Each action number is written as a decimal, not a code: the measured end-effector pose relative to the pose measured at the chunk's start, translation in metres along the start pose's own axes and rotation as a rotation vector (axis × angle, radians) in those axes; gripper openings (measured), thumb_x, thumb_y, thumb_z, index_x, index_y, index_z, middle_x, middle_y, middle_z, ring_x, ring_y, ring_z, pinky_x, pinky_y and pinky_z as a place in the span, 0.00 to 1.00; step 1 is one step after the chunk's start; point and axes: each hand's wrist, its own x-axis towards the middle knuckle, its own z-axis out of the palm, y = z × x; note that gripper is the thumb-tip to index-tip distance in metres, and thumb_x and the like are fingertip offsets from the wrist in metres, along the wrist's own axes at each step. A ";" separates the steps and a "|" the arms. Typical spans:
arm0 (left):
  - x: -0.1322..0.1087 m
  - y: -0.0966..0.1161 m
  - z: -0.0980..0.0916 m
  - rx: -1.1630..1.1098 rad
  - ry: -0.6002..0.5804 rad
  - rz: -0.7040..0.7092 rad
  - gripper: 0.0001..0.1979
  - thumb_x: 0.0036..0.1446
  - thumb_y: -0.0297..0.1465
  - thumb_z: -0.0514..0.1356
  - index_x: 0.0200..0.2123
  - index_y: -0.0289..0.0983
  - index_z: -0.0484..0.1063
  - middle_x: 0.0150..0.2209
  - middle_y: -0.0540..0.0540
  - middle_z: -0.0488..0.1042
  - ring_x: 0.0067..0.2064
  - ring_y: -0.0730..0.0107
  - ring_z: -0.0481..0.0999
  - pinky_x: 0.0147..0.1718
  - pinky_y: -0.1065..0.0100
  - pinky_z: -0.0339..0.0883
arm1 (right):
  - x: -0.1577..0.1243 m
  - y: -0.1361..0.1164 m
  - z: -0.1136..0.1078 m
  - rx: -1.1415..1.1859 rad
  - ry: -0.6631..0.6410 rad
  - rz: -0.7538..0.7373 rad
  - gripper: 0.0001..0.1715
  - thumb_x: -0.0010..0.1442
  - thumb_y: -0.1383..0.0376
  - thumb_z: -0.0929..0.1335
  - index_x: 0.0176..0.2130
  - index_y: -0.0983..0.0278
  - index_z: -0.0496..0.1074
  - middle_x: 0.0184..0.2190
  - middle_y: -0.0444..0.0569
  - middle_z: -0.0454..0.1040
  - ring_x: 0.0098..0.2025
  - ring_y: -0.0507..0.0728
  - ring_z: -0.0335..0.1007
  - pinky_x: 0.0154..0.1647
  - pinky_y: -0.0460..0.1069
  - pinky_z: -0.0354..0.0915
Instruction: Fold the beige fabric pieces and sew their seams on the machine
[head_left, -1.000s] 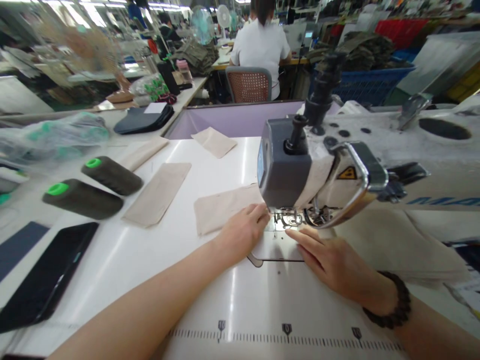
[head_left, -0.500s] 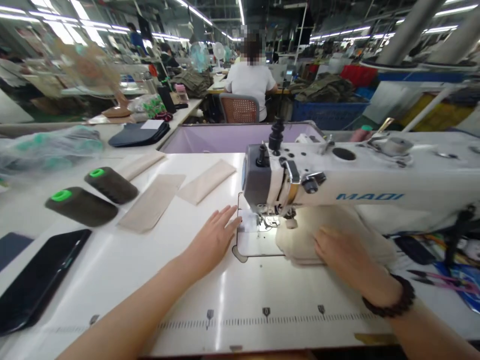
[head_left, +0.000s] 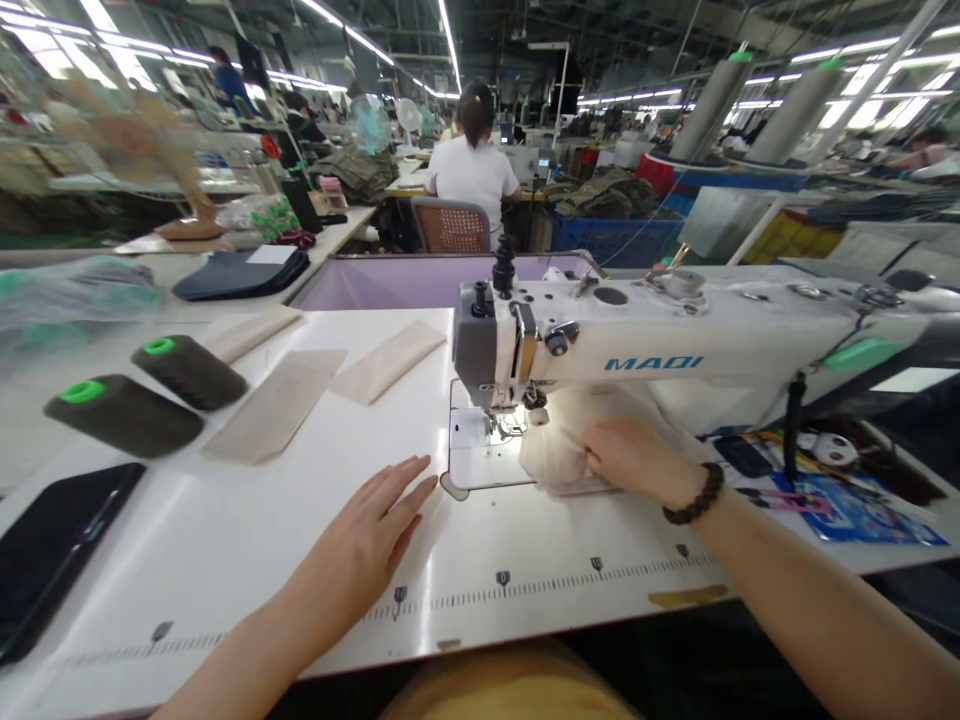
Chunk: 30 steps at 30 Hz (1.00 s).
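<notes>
My left hand (head_left: 379, 520) holds nothing; its fingers are stretched out over the white table, left of the needle plate's corner. My right hand (head_left: 641, 458) is closed on the edge of a stack of cream fabric pieces (head_left: 555, 455), its fingertips partly hidden. This stack lies under the arm of a white sewing machine (head_left: 637, 335), just right of the lit presser foot (head_left: 504, 425). Left of the machine, flat beige fabric pieces (head_left: 277, 405) rest on the table, one of them a folded strip (head_left: 390, 362).
Two dark thread cones (head_left: 124, 415) and a black phone-like slab (head_left: 64, 550) lie at the left. Right of the machine are small tools and a blue packet (head_left: 862, 515). A lilac bin (head_left: 420, 280) stands behind the table; a person (head_left: 472, 175) sits beyond it.
My left hand has drawn back from the needle plate toward the table's front edge. My right hand stays at the cream stack. The whole view has shifted, so the scene sits further left.
</notes>
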 end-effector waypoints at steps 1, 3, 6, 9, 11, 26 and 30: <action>-0.001 0.002 -0.001 -0.003 0.002 0.006 0.15 0.61 0.26 0.47 0.50 0.34 0.64 0.54 0.38 0.63 0.53 0.60 0.65 0.50 0.57 0.65 | 0.001 0.008 -0.002 0.078 -0.038 0.020 0.12 0.45 0.77 0.64 0.16 0.65 0.67 0.16 0.46 0.68 0.21 0.54 0.65 0.22 0.47 0.58; -0.001 0.005 -0.002 -0.009 0.009 0.018 0.15 0.61 0.27 0.47 0.50 0.34 0.64 0.54 0.39 0.63 0.53 0.61 0.65 0.50 0.58 0.65 | 0.002 0.025 -0.006 0.253 -0.114 0.060 0.10 0.47 0.72 0.64 0.18 0.65 0.69 0.18 0.45 0.71 0.21 0.53 0.66 0.22 0.46 0.60; 0.000 0.010 -0.003 -0.030 0.005 0.029 0.15 0.61 0.26 0.47 0.50 0.34 0.63 0.53 0.39 0.63 0.53 0.61 0.65 0.50 0.58 0.65 | -0.003 0.046 -0.009 0.476 -0.123 0.145 0.13 0.53 0.65 0.61 0.24 0.66 0.72 0.20 0.45 0.72 0.24 0.54 0.68 0.25 0.46 0.63; 0.006 0.018 -0.004 -0.087 -0.009 0.035 0.16 0.61 0.25 0.47 0.51 0.33 0.62 0.53 0.38 0.63 0.53 0.61 0.65 0.50 0.60 0.65 | -0.016 0.050 -0.017 0.633 -0.065 0.221 0.21 0.58 0.58 0.57 0.29 0.67 0.72 0.20 0.48 0.72 0.27 0.57 0.70 0.30 0.49 0.66; 0.014 0.027 -0.005 -0.141 -0.011 0.039 0.17 0.61 0.24 0.47 0.52 0.34 0.60 0.54 0.38 0.63 0.53 0.62 0.65 0.50 0.61 0.65 | -0.028 0.038 -0.028 0.694 -0.035 0.241 0.20 0.58 0.56 0.58 0.30 0.65 0.72 0.24 0.48 0.72 0.31 0.58 0.70 0.34 0.51 0.66; 0.053 0.061 0.011 -0.321 -0.065 0.164 0.24 0.58 0.21 0.47 0.58 0.35 0.49 0.54 0.38 0.61 0.55 0.62 0.62 0.52 0.58 0.63 | -0.046 -0.003 -0.015 0.767 -0.244 0.162 0.08 0.52 0.70 0.62 0.25 0.66 0.68 0.30 0.46 0.70 0.28 0.52 0.65 0.28 0.46 0.59; 0.057 0.064 0.009 -0.385 -0.066 0.138 0.29 0.56 0.20 0.49 0.59 0.33 0.44 0.57 0.36 0.56 0.58 0.61 0.56 0.53 0.57 0.60 | -0.052 -0.029 -0.030 0.826 -0.263 0.058 0.08 0.51 0.74 0.62 0.25 0.65 0.68 0.30 0.44 0.70 0.31 0.52 0.66 0.31 0.45 0.61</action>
